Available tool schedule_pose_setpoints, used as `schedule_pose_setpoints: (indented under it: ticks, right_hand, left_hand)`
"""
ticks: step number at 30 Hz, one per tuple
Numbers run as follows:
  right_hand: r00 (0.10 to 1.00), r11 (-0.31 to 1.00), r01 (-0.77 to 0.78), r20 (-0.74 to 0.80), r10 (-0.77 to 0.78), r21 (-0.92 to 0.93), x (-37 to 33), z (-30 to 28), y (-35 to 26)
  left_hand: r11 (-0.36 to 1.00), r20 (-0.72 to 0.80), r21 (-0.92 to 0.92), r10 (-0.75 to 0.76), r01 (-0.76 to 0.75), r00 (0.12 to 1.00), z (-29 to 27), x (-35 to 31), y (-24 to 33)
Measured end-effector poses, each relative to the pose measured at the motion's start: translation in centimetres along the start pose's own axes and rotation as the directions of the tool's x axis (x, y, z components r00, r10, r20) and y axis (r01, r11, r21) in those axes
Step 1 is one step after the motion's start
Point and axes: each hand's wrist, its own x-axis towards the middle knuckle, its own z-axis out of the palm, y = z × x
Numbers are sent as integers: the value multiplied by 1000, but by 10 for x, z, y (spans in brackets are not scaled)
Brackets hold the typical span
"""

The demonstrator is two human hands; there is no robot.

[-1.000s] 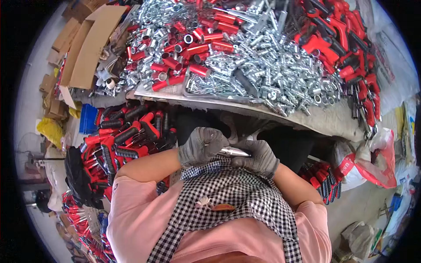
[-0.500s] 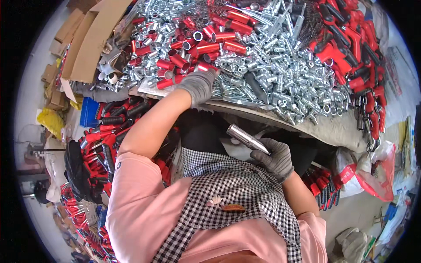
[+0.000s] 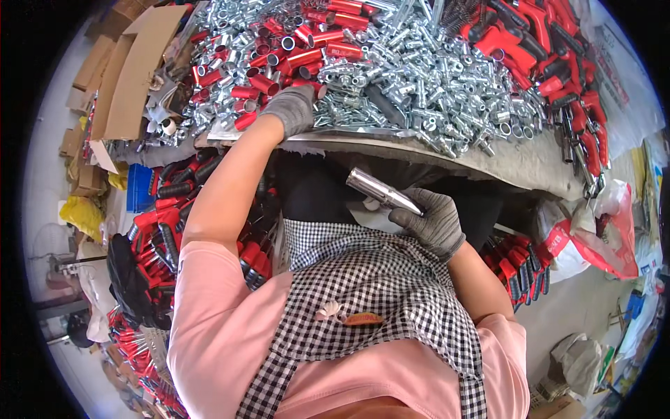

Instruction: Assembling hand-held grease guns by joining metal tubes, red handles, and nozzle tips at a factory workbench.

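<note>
**Parts table, both hands gloved**

The table (image 3: 502,164) is heaped with silver metal fittings (image 3: 433,91) and red tubes (image 3: 307,52); red-handled tools (image 3: 167,230) are piled on the floor below. The left hand (image 3: 292,109) is laid on the heap among the red tubes, fingers curled onto the parts. A polished metal tube (image 3: 382,190) is held below the table edge by the right hand (image 3: 431,223), fingers wrapped around its lower end.

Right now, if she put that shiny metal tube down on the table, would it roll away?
Probably. The silver tube in the right hand looks round and smooth, so it would likely roll. It seems stiff metal, fairly heavy for its size. Its polished surface may be slippery, though the knit glove likely helps grip.
</note>
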Motion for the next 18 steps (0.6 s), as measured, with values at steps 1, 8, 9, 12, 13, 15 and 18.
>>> schedule_pose_setpoints:
  ticks: [1,8,9,12,13,15,18]
  right_hand:
    - [1000,999,-27,8,26,43,0,1,3]
    - [997,982,-66,50,58,179,-6,4,6]
    - [997,982,-64,48,56,180,-7,3,6]
    - [988,974,-146,72,136,171,-10,-1,6]
    - [991,965,-129,60,119,229,-11,0,7]
    - [993,951,-114,58,101,287,-12,1,5]
    - [992,960,-106,99,83,260,-11,2,-2]
  left_hand:
    - [1000,-54,1,7,-7,999,6,5,-1]
    - [989,-74,-148,-36,25,997,10,-5,-4]
    - [981,-111,-196,-34,12,993,10,-15,-5]
    - [972,-215,-234,-22,-30,976,-2,-40,6]
    - [972,-214,-232,-12,-39,977,-5,-51,14]
    - [749,-332,-611,52,-257,942,-15,-82,29]
    - [437,-567,-595,367,-674,738,-10,-100,54]
